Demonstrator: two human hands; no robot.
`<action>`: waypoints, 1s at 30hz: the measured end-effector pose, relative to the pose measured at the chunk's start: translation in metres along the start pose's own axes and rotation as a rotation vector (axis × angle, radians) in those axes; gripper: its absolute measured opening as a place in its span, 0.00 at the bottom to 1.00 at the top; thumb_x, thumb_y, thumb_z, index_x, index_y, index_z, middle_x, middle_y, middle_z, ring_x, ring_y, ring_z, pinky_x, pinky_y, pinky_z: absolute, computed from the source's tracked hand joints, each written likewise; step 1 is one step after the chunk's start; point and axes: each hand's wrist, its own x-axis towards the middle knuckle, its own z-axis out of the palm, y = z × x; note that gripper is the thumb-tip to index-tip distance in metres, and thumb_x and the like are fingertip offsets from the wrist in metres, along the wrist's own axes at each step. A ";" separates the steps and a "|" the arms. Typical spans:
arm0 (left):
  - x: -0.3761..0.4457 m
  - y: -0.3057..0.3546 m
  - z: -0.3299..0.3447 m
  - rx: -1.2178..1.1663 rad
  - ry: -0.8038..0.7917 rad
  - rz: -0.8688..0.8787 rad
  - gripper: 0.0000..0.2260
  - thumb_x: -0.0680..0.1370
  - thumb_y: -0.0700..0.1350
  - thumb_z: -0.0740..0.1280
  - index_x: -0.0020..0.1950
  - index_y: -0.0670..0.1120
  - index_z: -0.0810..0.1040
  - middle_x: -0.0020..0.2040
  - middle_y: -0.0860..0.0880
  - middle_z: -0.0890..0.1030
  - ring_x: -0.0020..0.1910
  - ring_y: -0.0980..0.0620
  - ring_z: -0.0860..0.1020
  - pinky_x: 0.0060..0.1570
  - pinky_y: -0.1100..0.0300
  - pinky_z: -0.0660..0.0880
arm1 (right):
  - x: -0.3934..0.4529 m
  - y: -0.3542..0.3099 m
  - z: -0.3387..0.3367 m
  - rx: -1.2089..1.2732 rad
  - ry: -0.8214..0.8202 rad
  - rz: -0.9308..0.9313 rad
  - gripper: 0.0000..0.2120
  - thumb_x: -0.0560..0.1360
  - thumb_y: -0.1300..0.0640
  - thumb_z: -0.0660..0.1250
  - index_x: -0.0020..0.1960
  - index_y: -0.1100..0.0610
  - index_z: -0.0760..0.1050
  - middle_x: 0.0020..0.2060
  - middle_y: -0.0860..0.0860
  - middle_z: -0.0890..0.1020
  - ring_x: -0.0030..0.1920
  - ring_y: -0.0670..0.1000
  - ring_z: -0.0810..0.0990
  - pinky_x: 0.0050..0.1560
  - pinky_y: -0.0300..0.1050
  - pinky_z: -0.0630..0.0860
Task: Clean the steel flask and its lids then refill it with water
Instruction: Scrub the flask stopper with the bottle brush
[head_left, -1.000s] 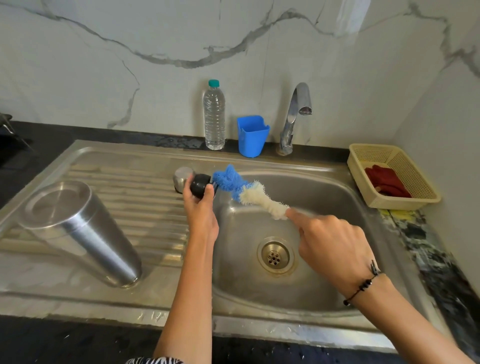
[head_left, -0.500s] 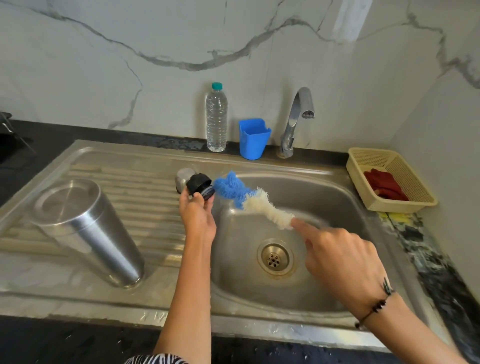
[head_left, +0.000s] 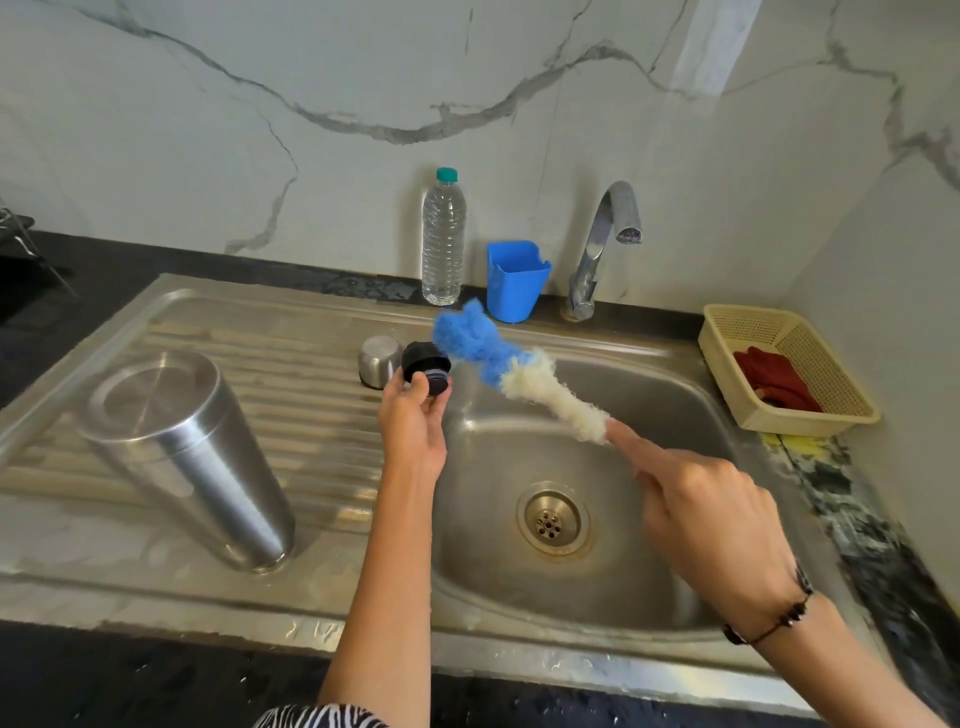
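Note:
The steel flask (head_left: 192, 457) stands upside down on the ribbed drainboard at the left. My left hand (head_left: 413, 426) pinches the flask's black inner lid (head_left: 426, 366) at the basin's left rim. My right hand (head_left: 711, 514) grips the handle of a bottle brush (head_left: 511, 371) with a blue tip and white bristles, index finger stretched along it. The blue tip sits just right of the black lid, a little above it. A small steel cap (head_left: 379, 359) stands mouth down on the drainboard behind the black lid.
The sink basin (head_left: 649, 587) with its drain (head_left: 551, 519) lies below my hands. Behind it stand a water bottle (head_left: 442, 239), a blue holder (head_left: 517, 280) and the tap (head_left: 602, 244). A beige basket (head_left: 748, 338) with a red cloth sits at the right.
The brush's blue tip has lifted off the black lid and moved up and right. My left hand has turned the lid slightly, so its underside shows.

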 end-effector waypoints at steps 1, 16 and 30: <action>-0.002 0.000 0.003 0.004 -0.013 0.002 0.15 0.82 0.35 0.57 0.69 0.38 0.70 0.57 0.42 0.78 0.56 0.47 0.78 0.57 0.56 0.76 | 0.001 -0.002 0.002 0.032 0.038 -0.035 0.25 0.77 0.57 0.56 0.71 0.38 0.62 0.42 0.49 0.82 0.40 0.59 0.80 0.33 0.49 0.74; -0.007 0.011 0.013 -0.186 -0.008 -0.045 0.14 0.82 0.32 0.54 0.67 0.36 0.68 0.55 0.38 0.76 0.58 0.41 0.75 0.53 0.53 0.76 | 0.009 0.017 0.042 0.001 0.036 -0.021 0.25 0.71 0.63 0.66 0.65 0.46 0.74 0.31 0.51 0.80 0.27 0.60 0.76 0.22 0.45 0.68; -0.007 0.005 0.015 -0.182 0.050 -0.076 0.16 0.82 0.33 0.54 0.69 0.36 0.68 0.58 0.41 0.78 0.57 0.46 0.78 0.50 0.55 0.76 | 0.014 0.016 0.048 0.004 0.190 -0.126 0.22 0.66 0.61 0.62 0.58 0.49 0.79 0.25 0.48 0.77 0.20 0.56 0.73 0.14 0.43 0.65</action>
